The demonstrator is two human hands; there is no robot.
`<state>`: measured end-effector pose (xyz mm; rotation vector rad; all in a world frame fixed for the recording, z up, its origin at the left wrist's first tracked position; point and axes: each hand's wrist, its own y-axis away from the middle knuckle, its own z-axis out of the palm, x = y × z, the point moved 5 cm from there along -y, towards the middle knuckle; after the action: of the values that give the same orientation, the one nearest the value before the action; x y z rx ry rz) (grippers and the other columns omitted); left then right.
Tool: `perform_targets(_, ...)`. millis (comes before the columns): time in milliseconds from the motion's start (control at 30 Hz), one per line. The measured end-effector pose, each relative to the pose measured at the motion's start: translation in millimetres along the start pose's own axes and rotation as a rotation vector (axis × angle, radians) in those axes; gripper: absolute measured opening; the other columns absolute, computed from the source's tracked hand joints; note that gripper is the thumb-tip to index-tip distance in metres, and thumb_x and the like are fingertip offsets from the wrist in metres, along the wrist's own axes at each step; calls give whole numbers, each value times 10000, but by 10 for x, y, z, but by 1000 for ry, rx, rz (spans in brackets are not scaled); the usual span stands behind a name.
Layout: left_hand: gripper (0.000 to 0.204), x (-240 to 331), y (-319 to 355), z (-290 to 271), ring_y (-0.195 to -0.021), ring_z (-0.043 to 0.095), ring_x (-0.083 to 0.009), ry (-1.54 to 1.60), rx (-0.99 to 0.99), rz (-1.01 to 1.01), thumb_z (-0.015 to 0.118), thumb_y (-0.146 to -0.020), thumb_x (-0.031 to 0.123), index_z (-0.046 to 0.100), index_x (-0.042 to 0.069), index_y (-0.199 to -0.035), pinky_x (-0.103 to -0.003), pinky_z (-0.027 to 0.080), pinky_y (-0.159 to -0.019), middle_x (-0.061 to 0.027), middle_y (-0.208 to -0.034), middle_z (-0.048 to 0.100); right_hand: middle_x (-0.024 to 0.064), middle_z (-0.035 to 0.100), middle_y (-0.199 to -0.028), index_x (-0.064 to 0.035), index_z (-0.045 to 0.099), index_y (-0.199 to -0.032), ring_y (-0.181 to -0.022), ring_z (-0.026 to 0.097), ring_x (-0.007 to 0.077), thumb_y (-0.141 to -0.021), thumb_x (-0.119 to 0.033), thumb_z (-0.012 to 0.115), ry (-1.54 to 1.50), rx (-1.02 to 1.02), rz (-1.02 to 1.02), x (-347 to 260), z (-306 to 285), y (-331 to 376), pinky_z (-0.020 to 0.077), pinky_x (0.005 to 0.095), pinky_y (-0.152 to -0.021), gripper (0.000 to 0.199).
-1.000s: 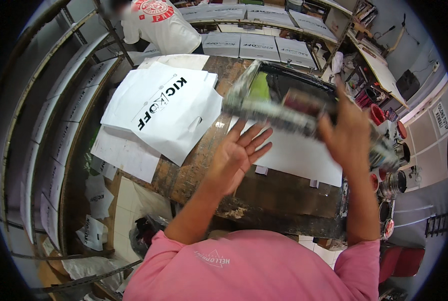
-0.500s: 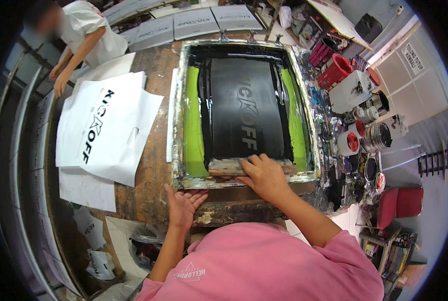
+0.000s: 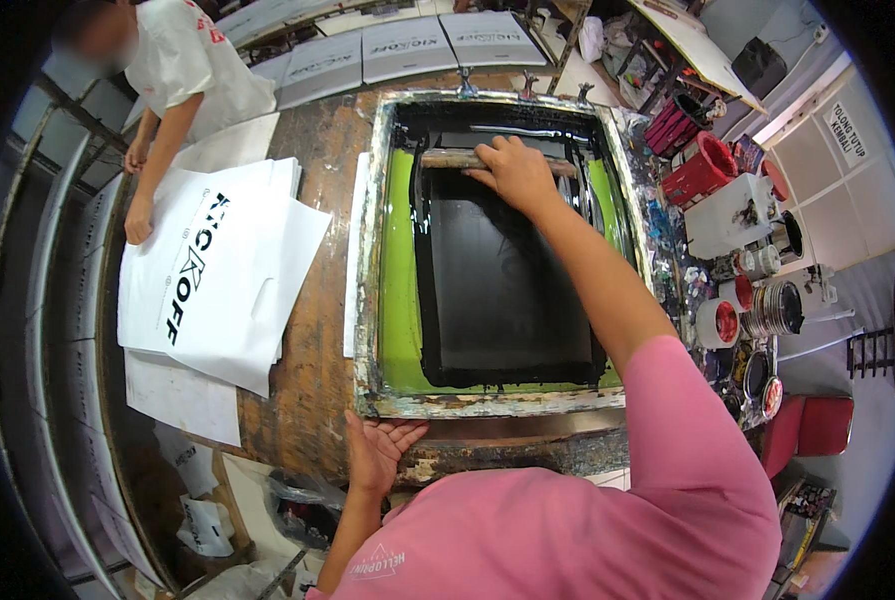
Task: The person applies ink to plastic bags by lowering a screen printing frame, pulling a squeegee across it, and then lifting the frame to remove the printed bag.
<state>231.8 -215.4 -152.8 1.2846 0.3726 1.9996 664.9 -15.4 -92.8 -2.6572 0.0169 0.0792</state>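
Two hands at a screen-printing frame (image 3: 487, 405) lying flat on the worn wooden table (image 3: 317, 300). Right hand (image 3: 512, 170) clenched around a wooden-handled squeegee (image 3: 447, 158), at the far end of the screen, over black ink between green borders. Left hand (image 3: 377, 450) open, palm pressed against the frame's near edge. White printed bags (image 3: 217, 270) stacked left of frame; another person's hand (image 3: 139, 218) rests on them. Ink cans (image 3: 717, 322) at right.

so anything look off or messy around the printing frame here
Nothing is spilled or askew. The screen frame lies flat, its rim crusted with old ink, and the table is paint-stained. The right hand grips the squeegee.
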Motion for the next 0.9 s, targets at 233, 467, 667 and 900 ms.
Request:
perform_targets(233, 965, -52, -64, -61, -1305, 642, -436, 55, -141, 68, 356, -1056, 781, 373, -53, -1540, -577, 517, -1149, -308, -1401, 607, 176, 764, -1069, -122, 748, -1124, -1047, 724, 403, -1008, -612, 618, -163, -480, 29, -92, -470, -63, 581, 548, -886, 520)
perform_targets(467, 1064, -90, -97, -77, -1326, 623, -433, 17, -204, 159, 354, -1013, 843, 384, -93, -1518, -568, 491, -1164, -313, -1402, 603, 207, 756, -958, -90, 743, -1060, -906, 739, 439, -1027, -572, 619, -267, -555, 83, -1317, -1639, 1747, 578, 555, -805, 500)
perform_targets(667, 919, 528, 286, 300, -1366, 609, -442, 38, -523, 368, 370, -1014, 826, 543, 18, -1417, -574, 439, -1192, -297, -1434, 640, 125, 635, -980, -103, 693, -1119, -967, 657, 352, -956, -422, 745, -10, -164, 33, -1709, -2418, 1864, 511, 508, -916, 362)
perform_targets(900, 1070, 1466, 278, 981, -1570, 360, -455, -44, -633, 670, 478, -964, 850, 364, 49, -1664, -591, 320, -1273, -316, -1667, 387, 84, 647, -866, -109, 669, -966, -891, 637, 294, -951, -427, 690, 146, 342, -2, -1596, -3285, 872, 410, 490, -894, 319)
